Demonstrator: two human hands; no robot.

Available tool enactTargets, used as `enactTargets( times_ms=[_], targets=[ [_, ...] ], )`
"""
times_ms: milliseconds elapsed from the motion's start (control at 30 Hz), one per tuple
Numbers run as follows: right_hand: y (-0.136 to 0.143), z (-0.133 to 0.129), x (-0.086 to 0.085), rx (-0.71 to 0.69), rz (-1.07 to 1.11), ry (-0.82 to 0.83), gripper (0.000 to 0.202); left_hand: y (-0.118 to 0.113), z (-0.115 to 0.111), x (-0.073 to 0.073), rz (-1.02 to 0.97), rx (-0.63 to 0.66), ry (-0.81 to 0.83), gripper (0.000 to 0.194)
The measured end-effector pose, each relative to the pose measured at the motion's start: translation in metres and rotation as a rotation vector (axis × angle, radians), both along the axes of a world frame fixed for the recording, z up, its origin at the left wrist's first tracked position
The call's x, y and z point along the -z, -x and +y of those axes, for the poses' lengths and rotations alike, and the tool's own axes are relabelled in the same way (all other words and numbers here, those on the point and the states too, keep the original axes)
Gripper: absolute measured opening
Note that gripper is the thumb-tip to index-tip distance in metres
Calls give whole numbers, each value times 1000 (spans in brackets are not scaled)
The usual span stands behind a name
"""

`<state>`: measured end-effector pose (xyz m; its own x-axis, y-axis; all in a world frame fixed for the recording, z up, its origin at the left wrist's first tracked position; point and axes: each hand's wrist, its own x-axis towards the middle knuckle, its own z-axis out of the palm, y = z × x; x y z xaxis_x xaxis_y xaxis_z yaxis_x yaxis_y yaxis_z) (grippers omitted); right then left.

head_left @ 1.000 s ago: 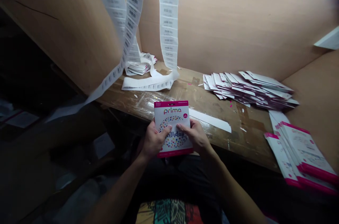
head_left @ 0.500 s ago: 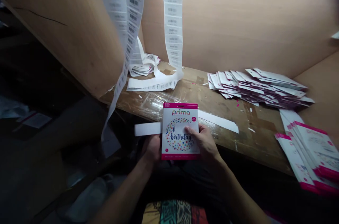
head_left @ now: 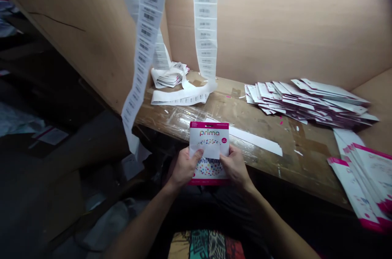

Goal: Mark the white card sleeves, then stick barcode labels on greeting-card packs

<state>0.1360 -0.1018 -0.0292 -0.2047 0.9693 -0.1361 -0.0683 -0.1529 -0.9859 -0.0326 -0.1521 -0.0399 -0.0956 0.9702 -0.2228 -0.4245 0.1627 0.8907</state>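
A white packet with pink edges (head_left: 210, 173), printed "prima" and "birthday", is held upright between both hands. My left hand (head_left: 184, 167) grips its left side, the thumb on the front. On the right side my right hand (head_left: 235, 166) grips it the same way. A blank white strip (head_left: 211, 151) lies across the packet's front, between the two thumbs, covering part of the print. Just beyond the packet, another white strip (head_left: 257, 140) lies on the taped brown surface (head_left: 226, 108).
Long barcode label strips (head_left: 148, 18) hang at the left, and another (head_left: 206, 26) hangs nearer the middle. A small packet stack (head_left: 168, 79) sits at the back left. A large pile (head_left: 306, 102) lies back right, with more pink-edged packets (head_left: 372, 173) at far right.
The white strip that stuck out left behind the packet now lies across its front. My left hand has come up to the packet's left side, its thumb now on the front.
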Motion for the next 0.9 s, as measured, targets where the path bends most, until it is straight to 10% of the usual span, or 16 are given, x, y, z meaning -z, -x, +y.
enactTargets(
  times_ms=[400,633,733,900],
  targets=[
    [41,11,3,-292,116,37,56,42,-35,-22,-14,-197,-61,51],
    [227,39,-18,-111,133,-279,87,133,-98,-67,-60,-1140,-137,49],
    [296,47,-36,-203,89,-288,58,173,-98,-99,-42,-1320,-280,41],
    [264,32,-26,-559,272,-220,31,191,-72,-117,36,-1221,-324,46]
  ],
)
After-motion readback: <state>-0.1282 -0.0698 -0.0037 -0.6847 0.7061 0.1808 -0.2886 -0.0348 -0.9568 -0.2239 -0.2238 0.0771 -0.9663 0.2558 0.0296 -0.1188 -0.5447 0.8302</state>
